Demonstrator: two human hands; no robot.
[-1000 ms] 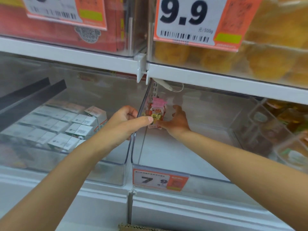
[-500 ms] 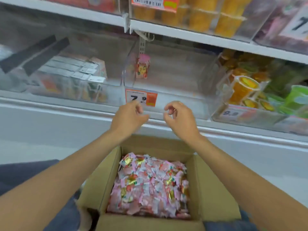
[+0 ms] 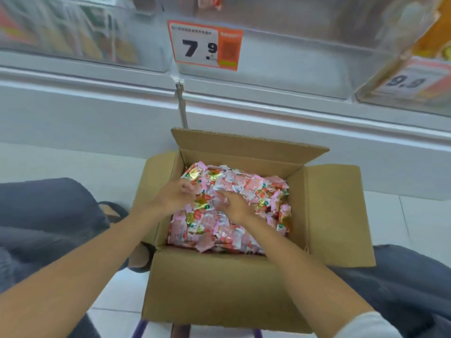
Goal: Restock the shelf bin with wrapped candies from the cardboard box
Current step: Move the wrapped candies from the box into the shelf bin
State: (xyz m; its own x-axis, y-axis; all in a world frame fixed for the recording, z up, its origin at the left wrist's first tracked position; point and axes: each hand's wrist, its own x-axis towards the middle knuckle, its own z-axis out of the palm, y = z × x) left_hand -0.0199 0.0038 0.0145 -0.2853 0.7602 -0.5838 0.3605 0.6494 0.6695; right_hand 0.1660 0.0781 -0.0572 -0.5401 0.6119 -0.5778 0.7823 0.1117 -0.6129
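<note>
- Two hands are reaching into the open cardboard box (image 3: 219, 289); the left hand (image 3: 174, 197) and the right hand (image 3: 235, 206) are lying side by side on the wrapped candies (image 3: 256, 189), which are pink, red and gold.
- Both hands' fingers (image 3: 189, 189) are curling down into the pile; I cannot tell whether they are gripping any candy.
- Beyond and above the fingers, the clear shelf bin (image 3: 292, 57) is carrying an orange-and-white price tag (image 3: 206, 46) reading "7.9".
- Farther right, a blurred tag (image 3: 410, 81) is showing "9.9".

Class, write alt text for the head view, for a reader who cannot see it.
A left hand and right hand reach into pink wrapped candies in an open cardboard box, below a shelf bin with a 7.9 tag.
</note>
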